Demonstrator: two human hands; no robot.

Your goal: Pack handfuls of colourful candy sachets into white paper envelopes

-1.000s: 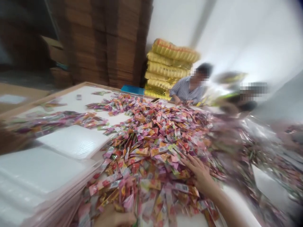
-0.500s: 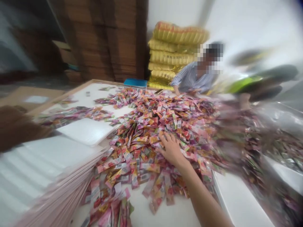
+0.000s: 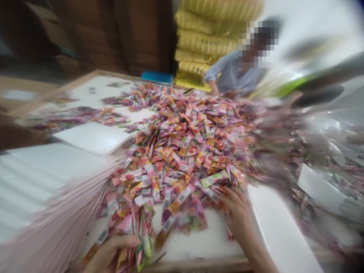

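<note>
Only got the head view. Counter (image 3: 201,244) carries a loose heap of sachets (image 3: 187,140), mixed pinks, oranges and greens, spilling toward the near edge. Left hand (image 3: 106,250), low left, is closed round a bunch of sachets (image 3: 146,233), thumb across it, just beside the stack of white trays or sheets (image 3: 57,170). Right hand (image 3: 237,212) is at the heap's near right edge, fingers reaching in among sachets; tips hidden, can't tell if it grips any. White panel (image 3: 284,231) sits just right of it.

Step in hand, my read: gathering sachets into a bunch, left keeping, right picking. Next move calls for right fingers closing on a few, ends lined up with the bunch, without loosening the left.

Orientation: left-hand bunch has its long axis running away from the person, roughly parallel. Green-edged sachet (image 3: 214,179) near the right hand lies mostly crosswise, right end farther off. Heap: axes every which way. Can't tell which ends are tops.
</note>
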